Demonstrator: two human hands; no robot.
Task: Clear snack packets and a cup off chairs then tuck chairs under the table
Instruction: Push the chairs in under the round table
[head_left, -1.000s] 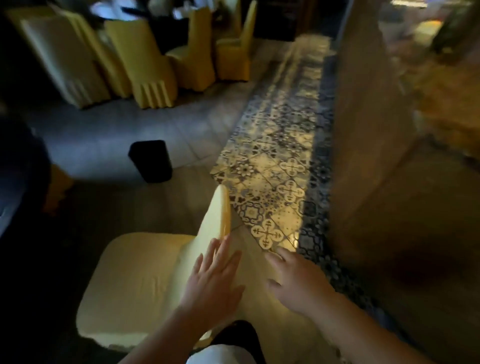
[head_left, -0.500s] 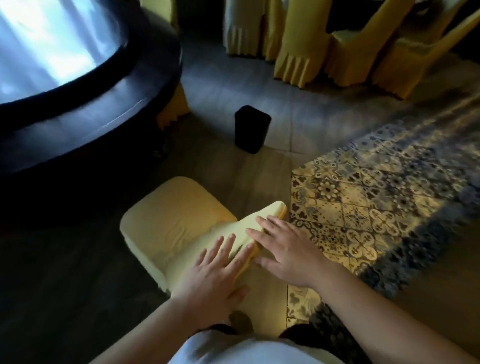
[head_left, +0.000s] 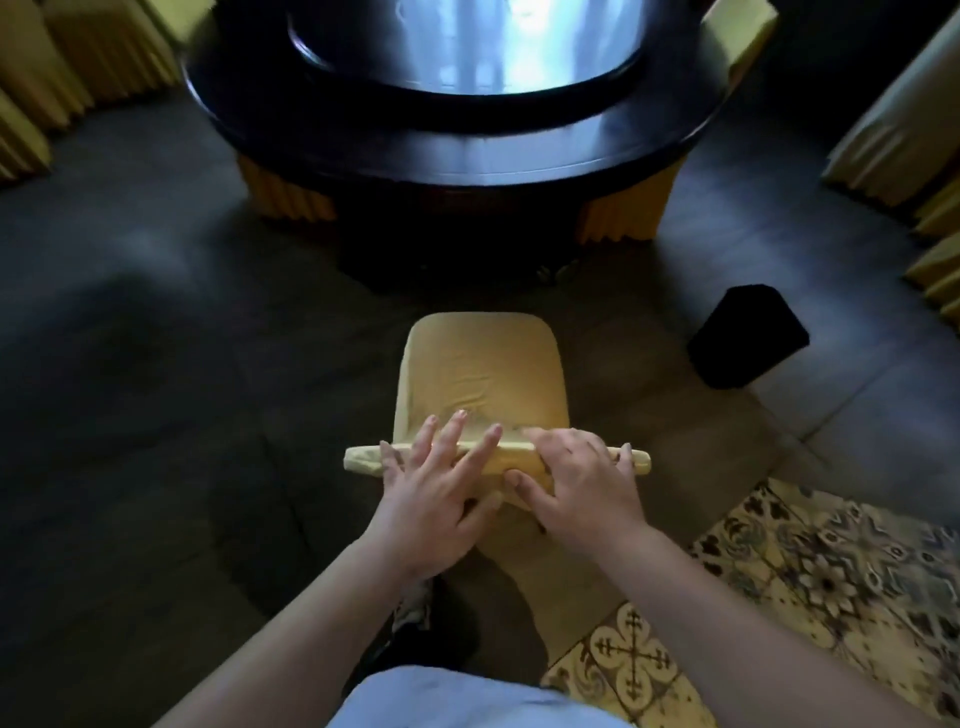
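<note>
Change: since half a second ago the chair (head_left: 480, 374) has swung round to face the table (head_left: 467, 150) squarely; both hands have shifted to the top of its backrest.
Left hand (head_left: 434, 499): fingers spread nearly straight, pressing over the backrest top, gripping nothing.
Right hand (head_left: 576, 483): fingers curled over the backrest top, thumb behind, holding it.
Chair position: seat bare, front edge short of the table's near edge.
Bin (head_left: 748, 335): right of the chair, apart.
Assessment: aligned; push-in apparently remains.
</note>
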